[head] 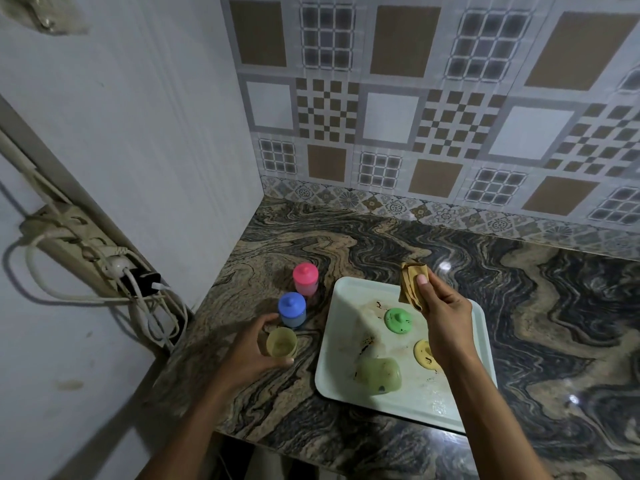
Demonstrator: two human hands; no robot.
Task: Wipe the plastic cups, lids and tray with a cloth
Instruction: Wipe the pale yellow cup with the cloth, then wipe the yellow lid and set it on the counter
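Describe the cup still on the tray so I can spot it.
Start at the pale tray on the marbled counter. Near its front edge lies the green cup, on its side and lidless. It is the only cup on the tray; the pink cup and blue cup stand lidded on the counter to the left.

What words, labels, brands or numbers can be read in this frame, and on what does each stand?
No readable text anywhere.
The pink-lidded cup, blue-lidded cup, yellow cup, green cup, green lid, yellow lid, tray and cloth bear no print.
The wall tiles carry patterns only.
The power strip is too dim and blurred to show any marking.
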